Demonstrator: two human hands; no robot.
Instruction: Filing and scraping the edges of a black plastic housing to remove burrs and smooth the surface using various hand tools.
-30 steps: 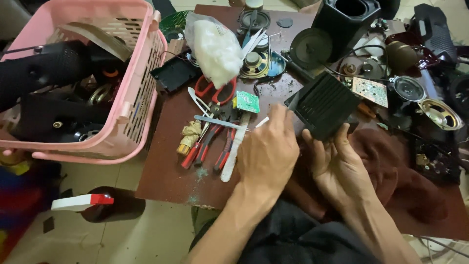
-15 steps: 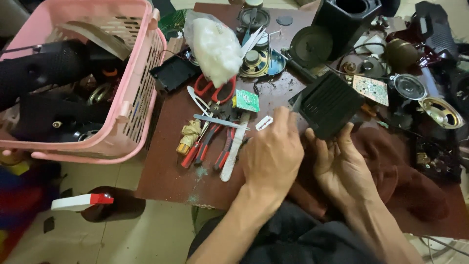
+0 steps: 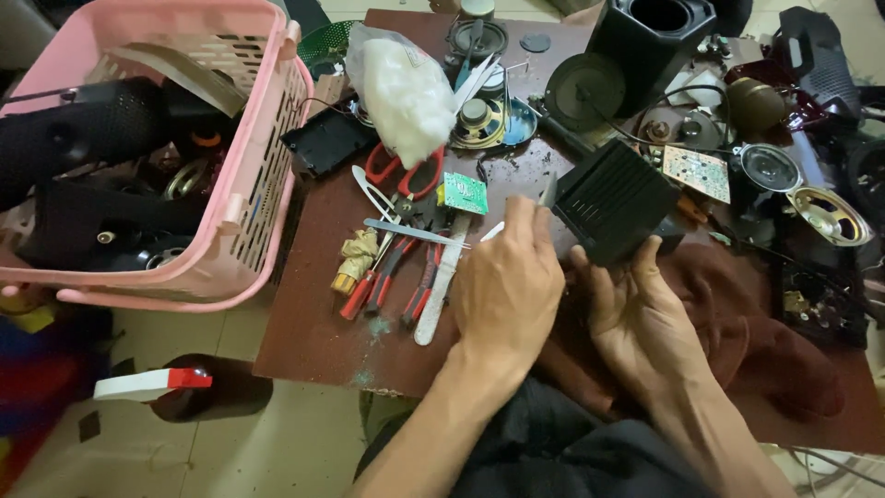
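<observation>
Fingers of the right hand (image 3: 645,318) cup the underside of a black ribbed box (image 3: 613,198), thumb and fingertips curled up against its near edge, so the box sits just above and beyond them. The left hand (image 3: 507,286) is closed round a thin white-handled blade (image 3: 546,195); the blade tip touches the box's left corner, its handle running back toward the palm. The box tilts, its ribbed face turned up and left, its long axis running from near left to far right.

Left of the box lies a small green circuit board (image 3: 461,193), then red scissors (image 3: 403,171) and a row of red-handled tools (image 3: 387,277). Beyond the scissors sits a white bag (image 3: 406,88). Far left of the box stands a pink basket (image 3: 263,198). Right of it lies another board (image 3: 696,172) and speaker cones (image 3: 765,166).
</observation>
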